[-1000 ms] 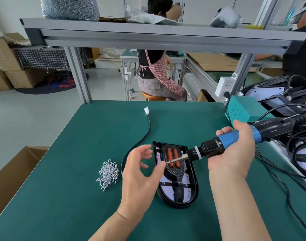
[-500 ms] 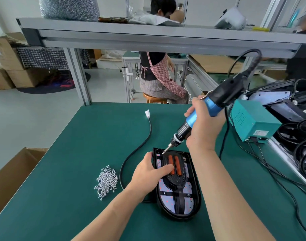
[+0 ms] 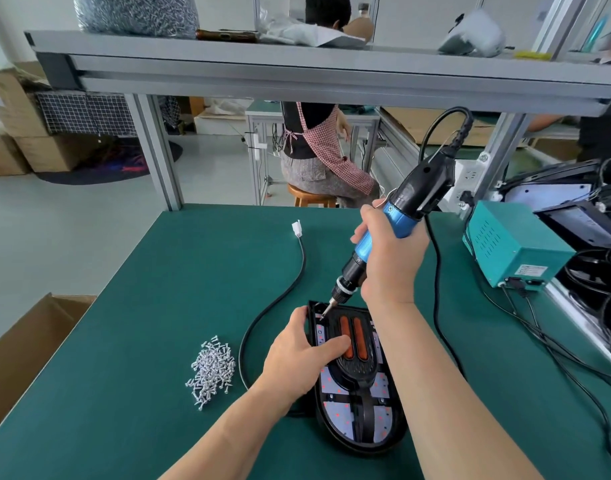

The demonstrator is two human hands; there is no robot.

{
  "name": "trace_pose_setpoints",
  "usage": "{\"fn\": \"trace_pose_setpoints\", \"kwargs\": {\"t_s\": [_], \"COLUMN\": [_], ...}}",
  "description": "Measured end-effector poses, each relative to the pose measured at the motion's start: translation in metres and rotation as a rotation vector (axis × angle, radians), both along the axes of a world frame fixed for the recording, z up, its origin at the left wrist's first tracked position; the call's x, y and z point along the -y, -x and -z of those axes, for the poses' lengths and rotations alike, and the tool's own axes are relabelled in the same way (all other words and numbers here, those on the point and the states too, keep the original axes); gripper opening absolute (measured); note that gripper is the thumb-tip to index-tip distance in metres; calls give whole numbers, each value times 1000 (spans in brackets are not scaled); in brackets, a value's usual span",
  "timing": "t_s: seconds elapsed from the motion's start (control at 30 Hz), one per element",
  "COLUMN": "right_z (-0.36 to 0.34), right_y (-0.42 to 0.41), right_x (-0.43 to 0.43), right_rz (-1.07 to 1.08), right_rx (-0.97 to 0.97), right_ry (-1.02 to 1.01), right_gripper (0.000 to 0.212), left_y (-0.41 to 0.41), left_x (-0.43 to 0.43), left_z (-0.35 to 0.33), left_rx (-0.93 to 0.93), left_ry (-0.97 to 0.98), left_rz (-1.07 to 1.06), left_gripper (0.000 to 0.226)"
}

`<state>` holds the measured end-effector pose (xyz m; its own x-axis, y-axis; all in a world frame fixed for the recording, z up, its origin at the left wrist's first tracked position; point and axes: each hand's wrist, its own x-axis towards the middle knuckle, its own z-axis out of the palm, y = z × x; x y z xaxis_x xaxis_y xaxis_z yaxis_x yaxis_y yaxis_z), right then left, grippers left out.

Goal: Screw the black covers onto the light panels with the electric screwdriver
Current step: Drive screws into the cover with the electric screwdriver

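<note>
Screwdriver [image 3: 399, 218] gripped in your right hand [image 3: 390, 261], bit at light panel [image 3: 380, 433] far-left corner, seating unclear; left hand [image 3: 297, 358] clamps panel edge, thumb on black cover [image 3: 356, 370].

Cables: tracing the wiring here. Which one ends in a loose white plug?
The black cable left of the light panel; the others run to the screwdriver and the teal box.
</note>
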<state>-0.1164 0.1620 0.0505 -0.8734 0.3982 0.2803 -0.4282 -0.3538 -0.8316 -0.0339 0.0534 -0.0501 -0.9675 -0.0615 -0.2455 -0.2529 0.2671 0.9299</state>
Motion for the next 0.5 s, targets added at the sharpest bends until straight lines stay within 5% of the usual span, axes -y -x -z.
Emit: {"fn": "trace_pose_setpoints", "kwargs": {"t_s": [0.23, 0.5], "right_z": [0, -1], "right_y": [4, 3], "right_x": [6, 10], "right_rz": [-75, -126], "right_rx": [-5, -47], "right_ry": [-25, -77], "right_gripper": [16, 14], "left_y": [0, -1], "left_x": [0, -1], "left_z": [-2, -3], "left_rx": [-16, -3], "left_ry": [-33, -8], "left_rz": [20, 8], "left_gripper": [65, 50]}}
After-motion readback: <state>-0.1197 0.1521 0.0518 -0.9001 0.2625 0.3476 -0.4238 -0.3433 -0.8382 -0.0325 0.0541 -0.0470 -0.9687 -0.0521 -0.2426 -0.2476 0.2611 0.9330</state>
